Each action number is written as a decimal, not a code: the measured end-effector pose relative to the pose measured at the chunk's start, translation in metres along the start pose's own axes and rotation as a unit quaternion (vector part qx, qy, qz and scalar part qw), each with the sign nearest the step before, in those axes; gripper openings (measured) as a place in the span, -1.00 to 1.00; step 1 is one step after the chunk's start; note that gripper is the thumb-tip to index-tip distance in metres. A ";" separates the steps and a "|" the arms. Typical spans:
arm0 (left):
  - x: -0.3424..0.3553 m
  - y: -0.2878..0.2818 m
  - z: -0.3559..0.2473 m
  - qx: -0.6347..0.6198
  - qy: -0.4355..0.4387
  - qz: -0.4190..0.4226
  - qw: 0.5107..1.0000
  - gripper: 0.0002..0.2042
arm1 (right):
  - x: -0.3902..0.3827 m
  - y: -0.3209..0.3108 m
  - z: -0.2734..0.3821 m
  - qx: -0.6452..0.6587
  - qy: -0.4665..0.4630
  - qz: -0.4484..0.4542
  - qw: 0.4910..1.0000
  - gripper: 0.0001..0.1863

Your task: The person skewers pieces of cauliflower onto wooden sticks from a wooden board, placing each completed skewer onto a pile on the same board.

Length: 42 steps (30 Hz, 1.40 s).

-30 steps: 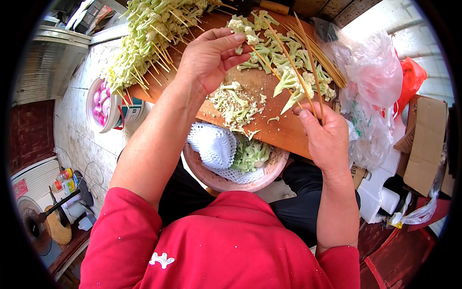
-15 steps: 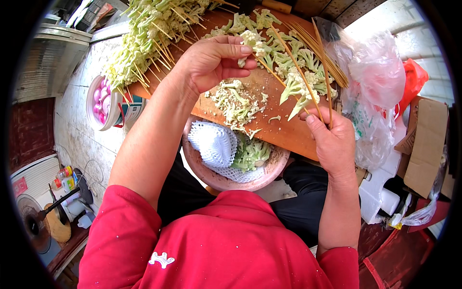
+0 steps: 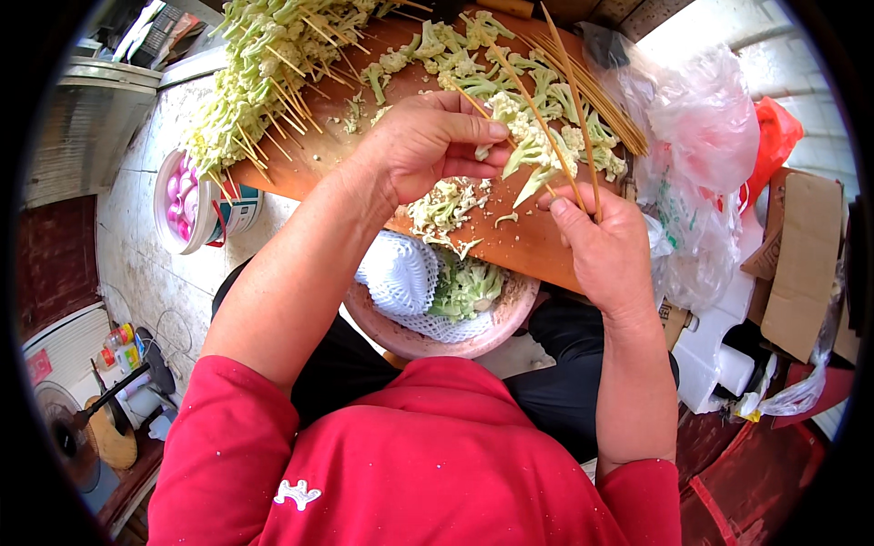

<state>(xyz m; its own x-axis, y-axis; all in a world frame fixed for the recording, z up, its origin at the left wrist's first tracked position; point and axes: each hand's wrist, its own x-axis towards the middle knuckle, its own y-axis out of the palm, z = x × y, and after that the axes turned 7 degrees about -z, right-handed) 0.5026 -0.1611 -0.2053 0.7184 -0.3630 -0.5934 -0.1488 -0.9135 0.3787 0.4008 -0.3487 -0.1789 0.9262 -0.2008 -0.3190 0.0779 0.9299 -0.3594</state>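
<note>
Left hand: the left hand (image 3: pixel 423 150) had thumb and fingers closed on the working skewer (image 3: pixel 468 98), its end poking out above them. Couldn't tell if a floret sat in that pinch too.
Right hand: the right hand (image 3: pixel 610 250) gripped the lower end of that skewer plus two spare skewers (image 3: pixel 577 96), which fanned up and away.
Florets at hands: pale green-white florets (image 3: pixel 535 156) showed between the two hands, overlapping the skewers. Couldn't tell which were threaded.
Board: wooden board (image 3: pixel 542 250) sat under both hands, sloping across the view. Cut florets (image 3: pixel 442 44) lay on its far part, small scraps (image 3: pixel 444 209) on the near part.
Stock: skewer bundle (image 3: pixel 626 127) lay at the board's right, beside the florets.
Loaded pile: skewered cauliflower (image 3: pixel 273 55) was heaped at the board's left, sticks pointing mostly right.
Basin: pink basin (image 3: pixel 496 338) stood below the near edge, with white foam netting (image 3: pixel 399 273) and a cauliflower piece (image 3: pixel 467 289) inside.
Left floor: bucket (image 3: pixel 238 217) with purple-pink round vegetables (image 3: pixel 182 196).
Right side: clear plastic bags (image 3: pixel 706 127), red bag (image 3: pixel 776 141), cardboard (image 3: pixel 801 268).
</note>
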 end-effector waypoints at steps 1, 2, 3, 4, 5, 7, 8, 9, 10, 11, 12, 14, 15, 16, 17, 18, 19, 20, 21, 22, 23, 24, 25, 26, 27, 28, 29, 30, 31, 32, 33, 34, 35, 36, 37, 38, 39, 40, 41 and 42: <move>0.000 0.001 0.000 -0.001 0.008 0.000 1.000 -0.86 | 0.000 0.000 -0.001 0.000 0.001 0.000 1.000 -0.83; 0.000 0.001 0.000 -0.001 0.008 0.001 1.000 -0.86 | 0.001 -0.001 -0.003 0.015 -0.004 -0.001 1.000 -0.83; 0.000 0.001 0.000 0.004 0.018 0.014 1.000 -0.84 | 0.001 -0.001 -0.004 0.030 -0.008 -0.003 1.000 -0.83; 0.000 0.000 -0.001 0.009 0.028 0.028 0.999 -0.82 | 0.001 -0.002 -0.004 0.029 -0.009 -0.004 1.000 -0.83; 0.001 0.000 -0.002 0.009 0.028 0.029 0.999 -0.82 | 0.002 -0.003 -0.003 0.031 -0.004 -0.009 0.999 -0.83; 0.003 0.000 -0.005 0.007 0.054 -0.017 0.998 -0.74 | 0.002 -0.005 -0.003 0.031 0.001 -0.015 0.999 -0.83; 0.006 -0.001 -0.006 0.006 0.053 -0.015 0.998 -0.74 | 0.003 -0.006 -0.004 0.034 0.000 -0.033 0.999 -0.83; 0.010 -0.001 -0.007 -0.015 0.055 -0.054 0.997 -0.72 | 0.003 -0.007 -0.005 0.036 -0.001 -0.050 0.998 -0.83; 0.012 -0.001 -0.007 -0.035 0.056 -0.092 0.994 -0.69 | 0.004 -0.008 -0.005 0.035 -0.001 -0.052 0.998 -0.83; 0.012 0.003 -0.009 -0.042 0.063 -0.119 0.990 -0.72 | 0.005 -0.009 -0.005 0.048 0.001 -0.061 0.997 -0.83; 0.016 0.003 -0.006 -0.043 0.062 -0.117 0.990 -0.72 | 0.005 -0.010 -0.005 0.061 0.003 -0.071 0.996 -0.84; 0.026 0.003 0.000 -0.029 0.078 -0.121 0.989 -0.73 | 0.005 -0.014 -0.006 0.065 0.007 -0.076 0.995 -0.84; 0.028 0.006 0.003 -0.003 0.092 -0.113 0.989 -0.74 | 0.005 -0.016 -0.005 0.069 0.011 -0.080 0.994 -0.84; 0.032 0.009 0.007 -0.004 0.091 -0.111 0.990 -0.74 | 0.004 -0.018 -0.005 0.069 0.011 -0.082 0.994 -0.84; 0.036 0.012 0.012 0.054 0.099 -0.102 0.988 -0.75 | 0.004 -0.019 -0.004 0.075 0.014 -0.089 0.993 -0.84; 0.040 0.016 0.016 0.111 0.106 -0.094 0.984 -0.76 | 0.003 -0.020 -0.004 0.081 0.016 -0.096 0.992 -0.85; 0.045 0.020 0.021 0.128 0.106 -0.100 0.981 -0.77 | 0.004 -0.022 -0.004 0.081 0.017 -0.098 0.992 -0.85; 0.048 0.023 0.024 0.128 0.105 -0.099 0.981 -0.77 | 0.004 -0.023 -0.004 0.090 0.016 -0.109 0.990 -0.85; 0.053 0.024 0.029 0.207 0.123 -0.098 0.966 -0.75 | 0.004 -0.024 -0.004 0.099 0.014 -0.120 0.988 -0.85; 0.058 0.025 0.033 0.284 0.140 -0.095 0.944 -0.74 | 0.003 -0.026 -0.004 0.099 0.016 -0.122 0.987 -0.85; 0.063 0.027 0.037 0.356 0.162 -0.120 0.913 -0.68 | 0.003 -0.028 -0.003 0.104 0.016 -0.124 0.987 -0.85; 0.066 0.028 0.040 0.356 0.161 -0.117 0.913 -0.68 | 0.002 -0.030 -0.002 0.108 0.017 -0.126 0.986 -0.85; 0.068 0.029 0.044 0.411 0.166 -0.105 0.890 -0.66 | 0.002 -0.031 -0.001 0.108 0.018 -0.128 0.986 -0.85; 0.067 0.032 0.046 0.464 0.172 -0.093 0.864 -0.63 | 0.001 -0.032 0.000 0.102 0.018 -0.131 0.986 -0.85; 0.065 0.036 0.047 0.510 0.205 -0.105 0.829 -0.61 | 0.001 -0.033 -0.001 0.096 0.017 -0.134 0.986 -0.85; 0.066 0.041 0.049 0.510 0.205 -0.103 0.829 -0.61 | 0.001 -0.034 -0.002 0.096 0.018 -0.136 0.986 -0.85; 0.065 0.044 0.050 0.524 0.213 -0.118 0.816 -0.61 | 0.000 -0.035 -0.002 0.102 0.013 -0.131 0.986 -0.85; 0.065 0.047 0.051 0.538 0.221 -0.133 0.803 -0.60 | 0.000 -0.035 -0.001 0.108 0.008 -0.126 0.986 -0.85; 0.073 0.042 0.058 0.532 0.273 -0.123 0.792 -0.58 | 0.000 -0.034 -0.001 0.108 0.007 -0.126 0.986 -0.85; 0.073 0.044 0.057 0.532 0.273 -0.122 0.792 -0.58 | 0.000 -0.033 -0.003 0.108 0.003 -0.127 0.986 -0.85; 0.073 0.046 0.056 0.573 0.261 -0.117 0.768 -0.57 | 0.000 -0.033 -0.004 0.108 -0.002 -0.127 0.986 -0.85; 0.073 0.047 0.055 0.613 0.249 -0.112 0.742 -0.56 | 0.000 -0.033 -0.004 0.108 -0.002 -0.128 0.986 -0.85; 0.071 0.048 0.051 0.613 0.249 -0.112 0.741 -0.56 | 0.000 -0.034 -0.005 0.104 -0.003 -0.127 0.986 -0.85; 0.068 0.047 0.045 0.572 0.200 -0.105 0.788 -0.61 | -0.001 -0.034 -0.005 0.100 -0.005 -0.126 0.987 -0.85; 0.066 0.045 0.042 0.528 0.150 -0.098 0.830 -0.65 | 0.000 -0.034 -0.006 0.101 -0.005 -0.126 0.987 -0.85; 0.066 0.039 0.039 0.529 0.151 -0.099 0.829 -0.65 | 0.000 -0.034 -0.006 0.088 -0.018 -0.121 0.989 -0.84; 0.068 0.032 0.036 0.396 0.143 -0.089 0.903 -0.72 | 0.000 -0.033 -0.006 0.074 -0.031 -0.115 0.990 -0.84; 0.069 0.025 0.033 0.254 0.133 -0.077 0.955 -0.79 | -0.001 -0.033 -0.005 0.076 -0.033 -0.114 0.990 -0.84; 0.062 0.026 0.024 0.146 0.096 -0.094 0.980 -0.85 | 0.000 -0.033 -0.007 0.064 -0.027 -0.098 0.993 -0.83; 0.057 0.020 0.013 0.030 0.066 -0.061 0.996 -0.84 | -0.001 -0.032 -0.007 0.053 -0.024 -0.080 0.995 -0.81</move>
<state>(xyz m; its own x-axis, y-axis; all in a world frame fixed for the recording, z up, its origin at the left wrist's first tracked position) 0.5318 -0.2026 -0.2408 0.8163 -0.2258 -0.5317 -0.0926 -0.9597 0.2653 0.3949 -0.3808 -0.1731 0.9150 -0.3369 -0.2219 0.2623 0.9148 -0.3071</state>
